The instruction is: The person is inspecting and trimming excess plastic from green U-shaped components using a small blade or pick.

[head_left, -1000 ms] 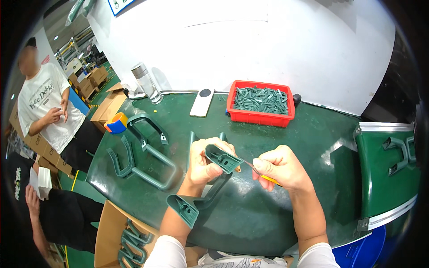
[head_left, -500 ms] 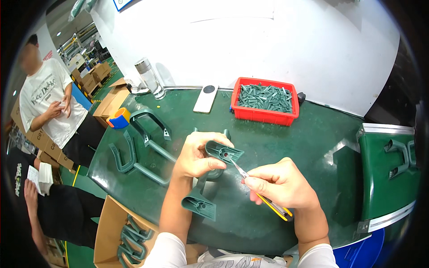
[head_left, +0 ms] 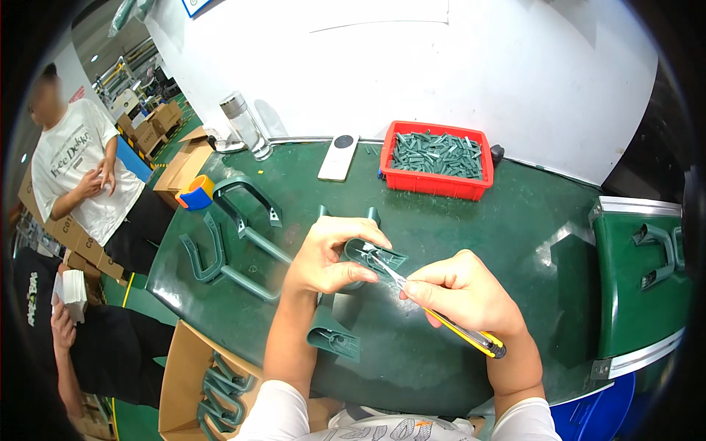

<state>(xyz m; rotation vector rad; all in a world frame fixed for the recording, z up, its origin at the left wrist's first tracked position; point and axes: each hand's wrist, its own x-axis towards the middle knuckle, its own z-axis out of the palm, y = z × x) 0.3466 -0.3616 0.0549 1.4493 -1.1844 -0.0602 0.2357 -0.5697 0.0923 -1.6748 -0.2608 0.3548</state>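
Note:
My left hand [head_left: 323, 257] is closed around a dark green, U-shaped plastic handle [head_left: 333, 339], with one flared, hollow end tilted up between thumb and fingers. The handle's other flared end hangs lower, beside my left wrist. In my right hand [head_left: 467, 290] is a yellow-and-black utility knife [head_left: 471, 336], pinched near the front of its body. Its blade reaches into the hollow of the upper end; exactly where the tip touches cannot be made out. Behind my left hand, more green handle pieces on the table are partly hidden.
A red bin [head_left: 437, 187] of small green pieces stands at the back, beside a phone [head_left: 338, 158] and a glass bottle [head_left: 246, 125]. Green handles [head_left: 213, 268] and tape [head_left: 197, 193] lie left. A cardboard box [head_left: 173, 375] holds more handles. Two people stand left; a metal-edged green surface [head_left: 640, 323] is right.
The knife has tilted and its blade reaches deeper into the upper end of the handle. The handle has shifted slightly right in my left hand. At left, a person's hand holding white papers has moved.

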